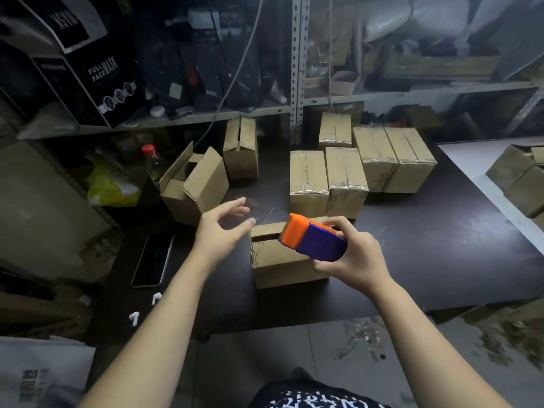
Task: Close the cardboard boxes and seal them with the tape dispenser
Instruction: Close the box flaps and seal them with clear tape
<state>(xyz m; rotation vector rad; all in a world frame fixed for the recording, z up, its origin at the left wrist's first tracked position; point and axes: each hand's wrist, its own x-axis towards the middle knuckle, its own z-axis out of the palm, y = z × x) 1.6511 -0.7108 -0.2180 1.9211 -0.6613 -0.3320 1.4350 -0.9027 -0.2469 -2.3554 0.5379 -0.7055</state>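
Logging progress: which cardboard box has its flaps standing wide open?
The box at the table's left edge, beside the red-capped bottle; the table's other boxes have flaps folded down.

- Black carton (88,92) on the shelf at your upper left: white capitals on its side read "FULL FACE MASK", with MASK set larger and slanting upward.
- White label (66,22) near the top of that carton: a black patch carries pale letters that read "MASK", upside down from where you stand.
- Cardboard boxes (307,175) on the table ahead of you: dark print runs along the flap edges and seams, too small to read.
- White sack (32,378) at your lower left: a block of dark characters, blurred, not legible.
- Shirt (309,400) at the bottom edge: white print on black, cut off, unreadable.
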